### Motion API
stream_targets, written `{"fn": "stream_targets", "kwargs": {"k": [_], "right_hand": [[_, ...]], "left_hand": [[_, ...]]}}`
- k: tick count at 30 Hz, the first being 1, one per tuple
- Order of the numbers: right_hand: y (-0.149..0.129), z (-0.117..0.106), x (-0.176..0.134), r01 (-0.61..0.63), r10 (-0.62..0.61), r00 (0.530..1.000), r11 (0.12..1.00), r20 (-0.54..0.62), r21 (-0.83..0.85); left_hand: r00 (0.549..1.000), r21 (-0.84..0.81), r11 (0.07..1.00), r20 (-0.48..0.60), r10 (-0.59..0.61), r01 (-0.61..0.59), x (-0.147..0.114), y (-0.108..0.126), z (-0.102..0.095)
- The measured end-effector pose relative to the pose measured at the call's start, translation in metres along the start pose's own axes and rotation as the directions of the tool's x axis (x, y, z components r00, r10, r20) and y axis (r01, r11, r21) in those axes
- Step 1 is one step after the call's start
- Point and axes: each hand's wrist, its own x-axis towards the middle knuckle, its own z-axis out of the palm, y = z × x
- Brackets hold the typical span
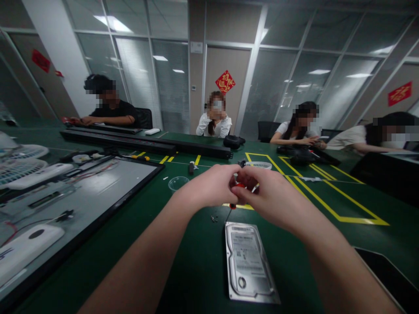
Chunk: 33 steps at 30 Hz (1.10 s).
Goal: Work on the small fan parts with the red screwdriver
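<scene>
A silver hard drive (pixel 246 257) lies flat on the green table, label side up. A screwdriver (pixel 232 206) with a red and black handle stands upright above it, its thin shaft coming down at the drive's far left corner. My right hand (pixel 262 185) is closed around the handle from the right. From the left, my left hand (pixel 218 185) is closed on the handle too, its fingertips partly hidden behind the right hand's fingers. Several small screws (pixel 214 219) lie loose just left of the drive's far end. The handle's top is mostly covered by my fingers.
A large panel (pixel 108 183) with electronic parts fills the left side. Ahead are a clear plastic dish (pixel 178 183), a white basket (pixel 262 165) and a long black bar (pixel 183 146). A dark flat device (pixel 386 274) lies at right. Several people sit across the table.
</scene>
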Motion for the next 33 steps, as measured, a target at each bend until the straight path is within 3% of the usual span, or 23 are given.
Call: {"fn": "stream_targets", "kwargs": {"k": [8, 14, 21, 26, 33], "right_hand": [[0.0047, 0.0013, 0.0003, 0.044, -0.045, 0.998, 0.998, 0.038, 0.044], [0.0015, 0.0009, 0.0021, 0.004, -0.006, 0.999, 0.999, -0.041, -0.050], [0.0043, 0.0014, -0.0001, 0.045, -0.046, 0.998, 0.998, 0.031, 0.038], [0.0020, 0.0011, 0.0011, 0.007, -0.008, 1.000, 1.000, -0.022, -0.018], [0.0042, 0.0000, 0.0007, 0.033, -0.034, 0.999, 0.999, 0.036, 0.025]], "left_hand": [[1.000, 0.017, 1.000, 0.011, 0.012, -0.012, -0.0004, 0.0043, -0.0023], [1.000, 0.004, 1.000, 0.006, -0.005, 0.005, -0.0004, 0.0015, -0.0012], [1.000, 0.023, 1.000, 0.015, 0.019, -0.020, -0.0009, 0.0045, -0.0030], [1.000, 0.002, 1.000, 0.019, 0.017, -0.017, 0.0004, 0.0020, -0.0002], [0.999, 0.040, 0.999, 0.030, 0.026, -0.028, -0.0009, 0.0020, -0.0012]]}}
